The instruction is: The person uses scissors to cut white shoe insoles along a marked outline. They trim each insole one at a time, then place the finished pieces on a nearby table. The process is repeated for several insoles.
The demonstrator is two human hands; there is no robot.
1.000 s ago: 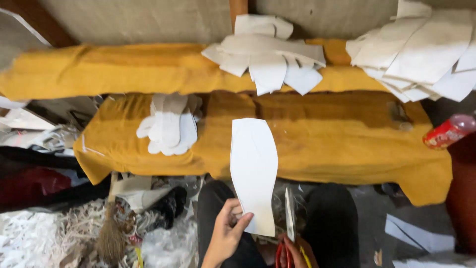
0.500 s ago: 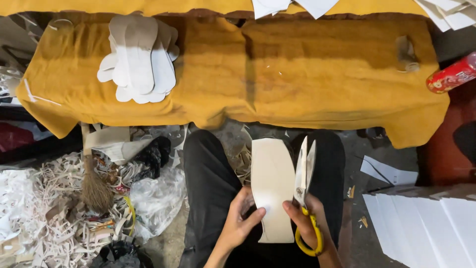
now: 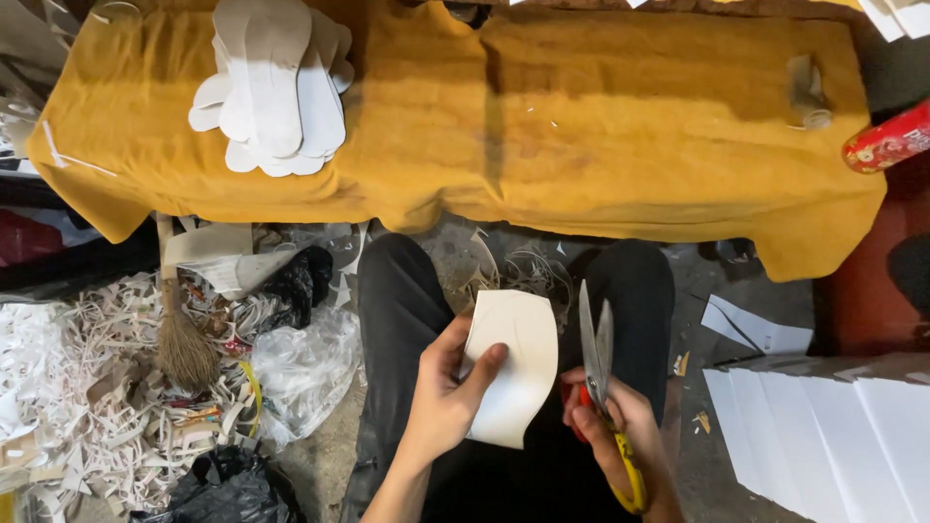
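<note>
Item: white sheet, sole-shaped, over the lap, below the yellow cloth. Left hand is pinching its left edge, thumb on top, fingers closed on it. Right hand is gripping scissors, fingers through the handles, blades slightly parted and pointing up, just beside the sheet's right edge.

Step, as judged: cutting or trimming the outline.

Next move calls for bringing the blades onto that edge.

Orientation: long axis is running near-vertical, top leaning slightly left, toward the cloth.

Nearby: stack of cut soles.
</note>
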